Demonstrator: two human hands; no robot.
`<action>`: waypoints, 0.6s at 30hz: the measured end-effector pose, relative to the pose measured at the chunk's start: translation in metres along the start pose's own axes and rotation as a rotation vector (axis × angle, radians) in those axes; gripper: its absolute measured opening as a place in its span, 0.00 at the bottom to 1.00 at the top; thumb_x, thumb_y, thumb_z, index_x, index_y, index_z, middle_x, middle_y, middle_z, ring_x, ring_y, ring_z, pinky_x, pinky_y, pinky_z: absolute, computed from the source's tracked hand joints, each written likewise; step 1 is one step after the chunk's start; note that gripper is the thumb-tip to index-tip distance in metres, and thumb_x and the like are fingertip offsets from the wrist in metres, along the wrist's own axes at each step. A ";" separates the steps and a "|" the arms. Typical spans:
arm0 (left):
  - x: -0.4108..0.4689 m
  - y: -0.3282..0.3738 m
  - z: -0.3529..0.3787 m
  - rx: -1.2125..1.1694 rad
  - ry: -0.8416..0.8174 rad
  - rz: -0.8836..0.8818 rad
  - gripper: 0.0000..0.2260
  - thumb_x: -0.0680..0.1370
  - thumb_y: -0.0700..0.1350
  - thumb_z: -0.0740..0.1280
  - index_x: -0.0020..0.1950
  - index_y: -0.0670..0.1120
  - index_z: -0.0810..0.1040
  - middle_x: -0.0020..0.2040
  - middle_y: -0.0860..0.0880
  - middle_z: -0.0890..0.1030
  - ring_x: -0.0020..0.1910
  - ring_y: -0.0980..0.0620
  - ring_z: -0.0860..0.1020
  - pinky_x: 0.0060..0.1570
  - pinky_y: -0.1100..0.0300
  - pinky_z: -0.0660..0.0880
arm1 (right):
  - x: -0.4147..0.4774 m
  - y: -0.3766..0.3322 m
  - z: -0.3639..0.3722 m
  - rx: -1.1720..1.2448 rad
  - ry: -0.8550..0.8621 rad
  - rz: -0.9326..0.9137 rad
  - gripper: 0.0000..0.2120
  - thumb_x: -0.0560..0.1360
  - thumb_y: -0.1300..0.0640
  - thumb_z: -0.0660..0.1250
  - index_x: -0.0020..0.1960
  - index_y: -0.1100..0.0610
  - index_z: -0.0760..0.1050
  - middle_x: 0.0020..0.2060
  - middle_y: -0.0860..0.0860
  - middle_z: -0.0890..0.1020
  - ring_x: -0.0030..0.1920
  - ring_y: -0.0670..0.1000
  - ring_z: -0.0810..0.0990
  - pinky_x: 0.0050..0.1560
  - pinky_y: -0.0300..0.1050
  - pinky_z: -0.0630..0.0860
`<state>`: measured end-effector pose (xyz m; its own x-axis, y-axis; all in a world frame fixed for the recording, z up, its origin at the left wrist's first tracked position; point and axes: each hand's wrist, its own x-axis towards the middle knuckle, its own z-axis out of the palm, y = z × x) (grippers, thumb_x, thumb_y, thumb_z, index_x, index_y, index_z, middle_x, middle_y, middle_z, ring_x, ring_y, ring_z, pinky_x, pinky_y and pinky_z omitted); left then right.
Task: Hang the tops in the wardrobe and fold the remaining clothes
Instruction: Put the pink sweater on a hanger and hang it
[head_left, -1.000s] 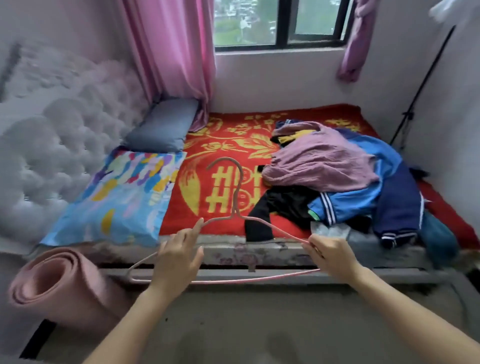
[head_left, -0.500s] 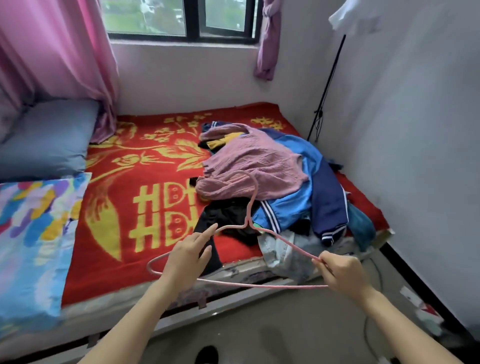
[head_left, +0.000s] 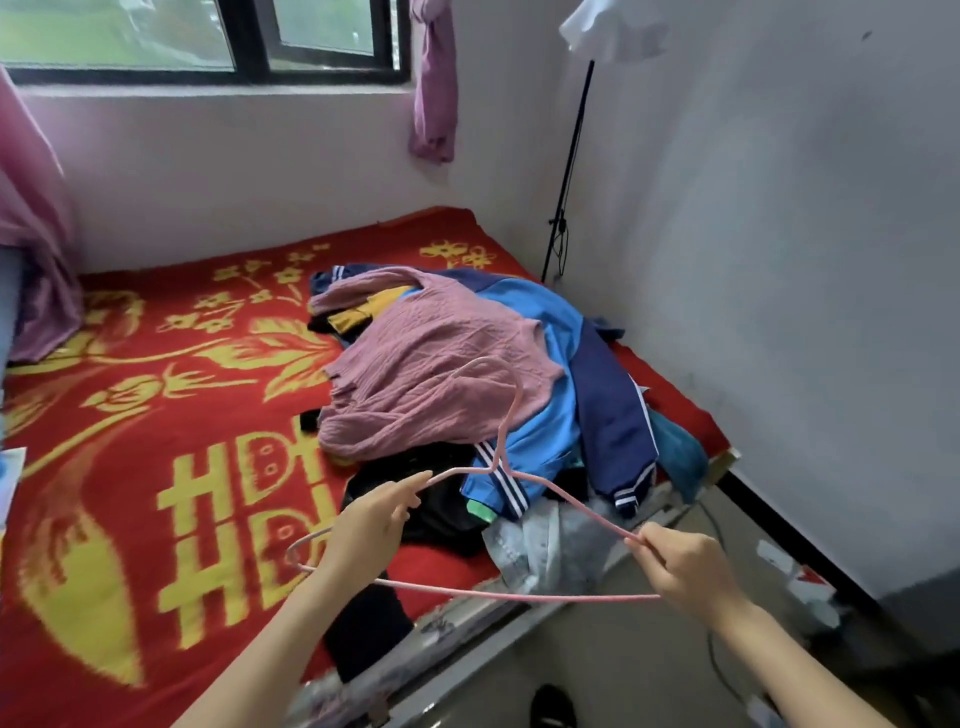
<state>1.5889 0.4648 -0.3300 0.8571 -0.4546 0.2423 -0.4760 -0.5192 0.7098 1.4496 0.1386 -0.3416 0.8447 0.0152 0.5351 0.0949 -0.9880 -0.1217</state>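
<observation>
I hold a thin pink wire hanger (head_left: 511, 593) level in front of me, over the bed's near edge. My left hand (head_left: 366, 525) grips its left shoulder, with the index finger stretched along the wire. My right hand (head_left: 683, 564) pinches the right end. The hook points away toward a heap of clothes on the bed: a crumpled pink top (head_left: 436, 379) lies uppermost, over a blue and navy striped jacket (head_left: 566, 415), a black garment (head_left: 415, 499), and pale denim (head_left: 545, 540) at the bed edge.
The bed carries a red blanket with yellow patterns (head_left: 156, 467). A white wall (head_left: 779, 312) runs close on the right, with a black stand (head_left: 569, 171) in the corner. A window (head_left: 208, 41) with pink curtains is behind the bed. A narrow strip of floor (head_left: 623, 665) lies below.
My view has swung right and nearer to the clothes heap; the pillows and rolled mat left the frame. Both hands kept hold of the hanger, which now hovers close to the clothes.
</observation>
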 end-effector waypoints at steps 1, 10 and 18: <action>0.012 0.001 0.008 -0.004 0.003 -0.007 0.22 0.75 0.26 0.60 0.66 0.42 0.75 0.45 0.47 0.80 0.41 0.47 0.78 0.45 0.50 0.77 | 0.004 0.009 0.003 -0.014 -0.015 0.033 0.23 0.77 0.48 0.56 0.27 0.58 0.72 0.19 0.48 0.72 0.19 0.51 0.72 0.18 0.41 0.62; 0.087 0.004 0.084 -0.018 0.125 -0.161 0.17 0.74 0.26 0.63 0.57 0.41 0.81 0.39 0.54 0.79 0.34 0.60 0.76 0.38 0.64 0.72 | 0.065 0.113 0.042 0.079 -0.474 0.227 0.12 0.77 0.54 0.65 0.36 0.52 0.69 0.38 0.52 0.82 0.42 0.55 0.80 0.36 0.46 0.61; 0.156 0.035 0.145 -0.041 0.261 -0.218 0.17 0.72 0.24 0.63 0.54 0.40 0.82 0.39 0.50 0.81 0.37 0.54 0.78 0.40 0.58 0.73 | 0.124 0.190 0.066 0.141 -0.714 0.384 0.19 0.80 0.50 0.57 0.32 0.48 0.57 0.43 0.54 0.82 0.48 0.59 0.78 0.38 0.47 0.63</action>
<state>1.6771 0.2710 -0.3629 0.9618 -0.1329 0.2391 -0.2722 -0.5520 0.7881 1.6070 -0.0370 -0.3533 0.9589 -0.1788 -0.2205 -0.2438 -0.9165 -0.3171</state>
